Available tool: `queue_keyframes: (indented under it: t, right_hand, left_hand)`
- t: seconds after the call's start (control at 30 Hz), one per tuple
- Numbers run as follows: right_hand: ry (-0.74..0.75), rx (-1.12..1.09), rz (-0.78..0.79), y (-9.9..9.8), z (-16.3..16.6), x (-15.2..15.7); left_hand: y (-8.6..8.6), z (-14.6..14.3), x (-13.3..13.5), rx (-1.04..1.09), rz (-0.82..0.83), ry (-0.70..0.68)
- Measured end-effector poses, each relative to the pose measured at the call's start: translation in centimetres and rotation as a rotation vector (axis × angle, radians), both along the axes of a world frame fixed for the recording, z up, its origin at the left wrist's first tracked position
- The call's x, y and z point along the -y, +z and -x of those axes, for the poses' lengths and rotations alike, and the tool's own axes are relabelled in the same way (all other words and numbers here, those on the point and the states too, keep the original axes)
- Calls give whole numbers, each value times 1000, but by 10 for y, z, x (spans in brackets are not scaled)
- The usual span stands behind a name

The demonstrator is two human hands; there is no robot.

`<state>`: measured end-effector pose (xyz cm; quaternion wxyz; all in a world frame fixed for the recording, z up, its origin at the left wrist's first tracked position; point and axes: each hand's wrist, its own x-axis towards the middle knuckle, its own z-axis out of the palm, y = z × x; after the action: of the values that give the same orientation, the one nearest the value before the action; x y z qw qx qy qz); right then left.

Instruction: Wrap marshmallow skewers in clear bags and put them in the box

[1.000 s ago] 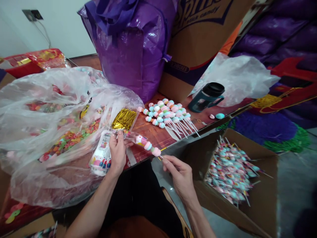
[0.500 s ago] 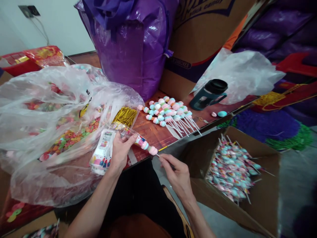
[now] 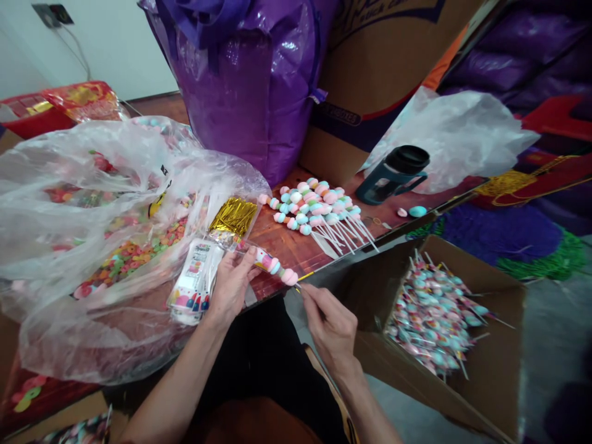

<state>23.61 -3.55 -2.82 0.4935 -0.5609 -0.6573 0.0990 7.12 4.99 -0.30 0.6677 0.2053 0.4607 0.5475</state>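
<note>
At a reddish-brown table's [image 3: 303, 248] edge, the left hand [image 3: 232, 282] pinches the printed clear wrapper [image 3: 263, 259] of a pink-and-blue marshmallow stick [image 3: 289, 277]; the right hand's [image 3: 329, 319] fingertips pinch its lower end. A brown cardboard box [image 3: 502, 345] holds wrapped marshmallow sticks [image 3: 435, 314]; a translucent plastic bag [image 3: 69, 351] contains multicoloured ring candies [image 3: 129, 258].

Black trousers [image 3: 268, 351], bare forearms [image 3: 185, 367]
</note>
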Motion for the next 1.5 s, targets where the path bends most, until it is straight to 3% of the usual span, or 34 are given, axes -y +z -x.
queue_keyframes:
  t: [0.23,0.6,0.8,0.97,1.2,1.3,1.5]
  right_hand:
    - [97,135,28,-4,10,4]
    - [28,47,40,-2,30,18]
    - [47,-55,101,-11,26,12]
    - [24,-76,62,-7,27,-1]
    - [-27,-307,378,8,39,-4]
    - [-68,-387,416,11,43,-10]
    - [69,-463,544,14,35,-6]
  left_hand:
    - [-4,-8,3,100,-63,14]
    - [-8,-16,7,187,-78,144]
    - [-9,-16,10,72,-33,17]
    - [-10,-21,15,23,-10,-109]
    - [-8,-20,21,33,-11,-180]
    - [-8,-22,26,-28,-55,-239]
    - [-11,-13,23,-43,-34,-151]
